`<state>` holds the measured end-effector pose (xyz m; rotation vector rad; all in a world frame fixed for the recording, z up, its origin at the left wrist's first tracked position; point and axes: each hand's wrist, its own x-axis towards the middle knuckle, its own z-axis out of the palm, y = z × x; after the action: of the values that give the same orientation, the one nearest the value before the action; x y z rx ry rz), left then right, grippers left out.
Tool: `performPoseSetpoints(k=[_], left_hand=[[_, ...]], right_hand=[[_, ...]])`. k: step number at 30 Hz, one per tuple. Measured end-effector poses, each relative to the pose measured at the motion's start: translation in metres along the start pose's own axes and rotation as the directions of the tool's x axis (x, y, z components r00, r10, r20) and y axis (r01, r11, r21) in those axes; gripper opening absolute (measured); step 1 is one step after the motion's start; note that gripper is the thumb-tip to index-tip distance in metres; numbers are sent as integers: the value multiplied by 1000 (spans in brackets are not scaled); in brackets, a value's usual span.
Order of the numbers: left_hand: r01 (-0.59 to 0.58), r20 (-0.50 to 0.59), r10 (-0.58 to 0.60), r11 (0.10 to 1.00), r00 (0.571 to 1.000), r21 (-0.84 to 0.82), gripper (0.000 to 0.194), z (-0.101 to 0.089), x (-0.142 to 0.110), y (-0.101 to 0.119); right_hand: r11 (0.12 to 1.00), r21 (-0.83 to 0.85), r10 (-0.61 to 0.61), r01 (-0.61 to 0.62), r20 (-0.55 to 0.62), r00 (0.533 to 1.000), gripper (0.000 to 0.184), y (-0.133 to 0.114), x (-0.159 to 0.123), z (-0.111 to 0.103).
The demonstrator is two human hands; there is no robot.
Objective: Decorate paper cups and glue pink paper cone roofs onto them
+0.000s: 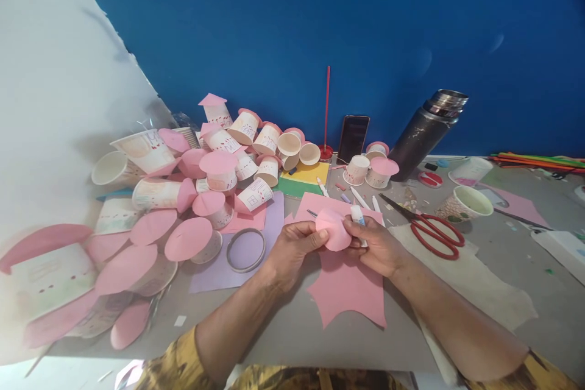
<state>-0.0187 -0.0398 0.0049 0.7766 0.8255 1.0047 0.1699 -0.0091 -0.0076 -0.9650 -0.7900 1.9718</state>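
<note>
Between my two hands is a pink paper circle (333, 230). My left hand (294, 250) pinches its left edge, with the thumb on top. My right hand (375, 242) grips the right edge and also keeps a white-and-blue glue stick (358, 217) between its fingers. Below them lies a pink sheet (354, 292) with curved pieces cut out of its edge. Red-handled scissors (437, 236) rest to the right of my right hand. A roll of tape (245, 250) lies on a purple sheet (205, 277) left of my left hand.
Decorated paper cups with pink paper tops (218, 170) crowd the left side. A dark flask (427, 134), a phone (353, 139) and more cups (356, 169) stand near the blue wall. White markers (359, 197) lie ahead; a patterned cup (464, 204) stands at right.
</note>
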Motion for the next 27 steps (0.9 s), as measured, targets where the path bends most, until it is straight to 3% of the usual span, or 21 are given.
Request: performPoseSetpoints(k=[3,9,17,21,23,24,27], left_hand=[[46,89,-40,997,995,-62,41,4,-1,4],[29,62,-26,998,998,-54,32,2,0,2],[70,64,-66,996,996,-62,40,0,2,4],[79,23,-79,997,997,-10,39,-2,4,3],[58,-34,-58,998,998,-13,40,-4,6,2],[38,-74,-40,999,996,-24,39,-5,6,1],[-12,-173,-2,997,985,-79,38,-8,9,2]], right_hand=[[999,-51,-14,17,55,998,54,1,-2,0],[993,-112,-18,29,103,994,52,4,-3,0],[998,-38,-39,40,25,999,52,-2,-1,-1],[979,-181,-93,90,-6,996,51,-4,-2,-2],[900,-396,-230,184,-73,970,51,-8,-2,-6],[819,-524,-333,234,-103,937,52,-11,-2,-9],[520,-809,-604,275,-121,788,64,-24,-1,-22]])
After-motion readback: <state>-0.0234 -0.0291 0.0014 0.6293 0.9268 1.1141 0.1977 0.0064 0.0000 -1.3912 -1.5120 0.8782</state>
